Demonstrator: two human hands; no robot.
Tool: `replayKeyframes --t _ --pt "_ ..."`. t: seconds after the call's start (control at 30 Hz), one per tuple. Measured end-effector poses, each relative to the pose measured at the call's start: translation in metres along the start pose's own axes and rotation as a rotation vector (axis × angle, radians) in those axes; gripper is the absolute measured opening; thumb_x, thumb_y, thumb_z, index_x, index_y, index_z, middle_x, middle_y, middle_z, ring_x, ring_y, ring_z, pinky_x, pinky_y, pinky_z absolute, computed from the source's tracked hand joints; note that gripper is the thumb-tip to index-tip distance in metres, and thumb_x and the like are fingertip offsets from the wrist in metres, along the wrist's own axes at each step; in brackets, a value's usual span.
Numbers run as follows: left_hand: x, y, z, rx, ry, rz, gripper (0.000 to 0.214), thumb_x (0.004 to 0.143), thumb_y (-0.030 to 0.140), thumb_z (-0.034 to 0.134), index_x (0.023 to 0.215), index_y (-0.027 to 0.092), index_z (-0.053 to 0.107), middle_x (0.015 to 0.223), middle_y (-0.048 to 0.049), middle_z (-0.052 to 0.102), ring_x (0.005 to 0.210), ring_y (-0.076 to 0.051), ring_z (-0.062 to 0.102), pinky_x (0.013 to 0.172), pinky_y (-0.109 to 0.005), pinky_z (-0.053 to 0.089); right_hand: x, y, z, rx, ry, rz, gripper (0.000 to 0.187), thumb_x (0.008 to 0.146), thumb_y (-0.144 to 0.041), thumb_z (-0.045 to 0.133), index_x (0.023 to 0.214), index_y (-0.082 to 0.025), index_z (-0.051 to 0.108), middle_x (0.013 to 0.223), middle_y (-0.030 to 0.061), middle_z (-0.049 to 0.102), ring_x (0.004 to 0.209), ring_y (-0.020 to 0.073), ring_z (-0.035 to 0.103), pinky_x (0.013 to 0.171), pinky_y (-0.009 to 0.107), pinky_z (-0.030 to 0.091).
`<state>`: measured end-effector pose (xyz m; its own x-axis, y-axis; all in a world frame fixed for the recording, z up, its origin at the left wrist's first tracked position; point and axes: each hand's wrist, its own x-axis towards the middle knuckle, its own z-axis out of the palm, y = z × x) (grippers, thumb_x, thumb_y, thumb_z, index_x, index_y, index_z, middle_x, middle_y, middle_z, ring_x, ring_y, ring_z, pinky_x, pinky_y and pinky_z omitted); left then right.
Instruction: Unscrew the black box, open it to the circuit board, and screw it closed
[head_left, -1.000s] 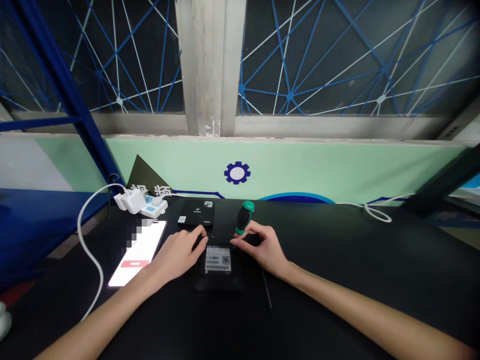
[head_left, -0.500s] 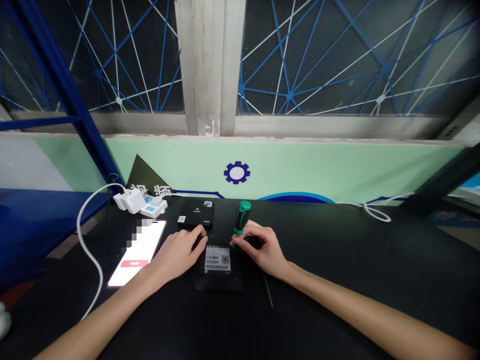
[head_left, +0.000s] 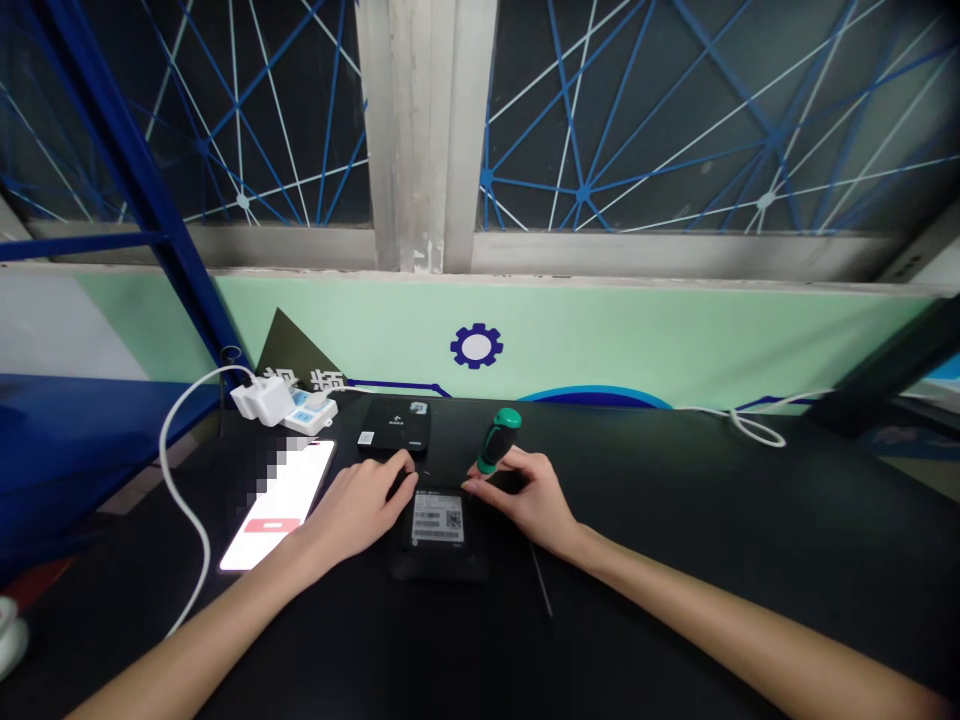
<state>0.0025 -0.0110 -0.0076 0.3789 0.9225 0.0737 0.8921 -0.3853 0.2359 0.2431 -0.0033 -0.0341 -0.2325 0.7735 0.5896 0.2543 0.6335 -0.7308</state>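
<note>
A flat black electronic box (head_left: 438, 560) lies on the black table, its white printed label facing up. My left hand (head_left: 367, 500) presses its thumb and curled index finger against the box's far left corner. On the other side, my right hand (head_left: 532, 495) pinches a screwdriver (head_left: 500, 440) with a green and black handle low down, by its shaft. The handle leans to the right, and the tip is hidden at the box's far right corner. Beside the right wrist lies a thin metal rod (head_left: 541, 580).
A second black box (head_left: 394, 425) lies behind the left hand. Left of that hand are a phone (head_left: 281, 505) with a lit screen and a white power strip (head_left: 311, 412) with a plugged-in charger (head_left: 262, 400). A white cable (head_left: 196, 520) curves down the left side.
The screwdriver's handle has tipped from nearly upright to leaning right. My right fingers have shifted slightly around it. The left hand and the box stay in place.
</note>
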Motion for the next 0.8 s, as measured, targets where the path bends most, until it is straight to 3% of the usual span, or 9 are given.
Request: replayKeyframes --t 0.17,0.8 --pt "0.0000 -0.0010 0.0015 -0.007 0.010 0.006 0.028 0.103 0.041 0.031 0.101 0.026 0.055 0.067 0.0010 0.061 0.061 -0.022 0.063 0.055 -0.027 0.030 0.0007 -0.0021 -0.0004 -0.020 0.013 0.042 0.031 0.083 -0.047 0.077 0.066 -0.021 0.073 0.067 0.0036 0.075 0.068 0.0212 0.069 0.069 0.034 0.052" --pt "-0.0003 -0.0017 0.0018 -0.017 0.019 0.017 0.031 0.103 0.042 0.031 0.101 0.025 0.056 0.066 0.0011 0.061 0.060 -0.021 0.063 0.054 -0.027 0.031 0.0013 -0.0071 -0.0030 0.004 -0.065 -0.057 0.018 0.095 -0.032 0.064 0.085 -0.022 0.076 0.086 0.0058 0.077 0.080 0.0221 0.067 0.077 0.038 0.052"
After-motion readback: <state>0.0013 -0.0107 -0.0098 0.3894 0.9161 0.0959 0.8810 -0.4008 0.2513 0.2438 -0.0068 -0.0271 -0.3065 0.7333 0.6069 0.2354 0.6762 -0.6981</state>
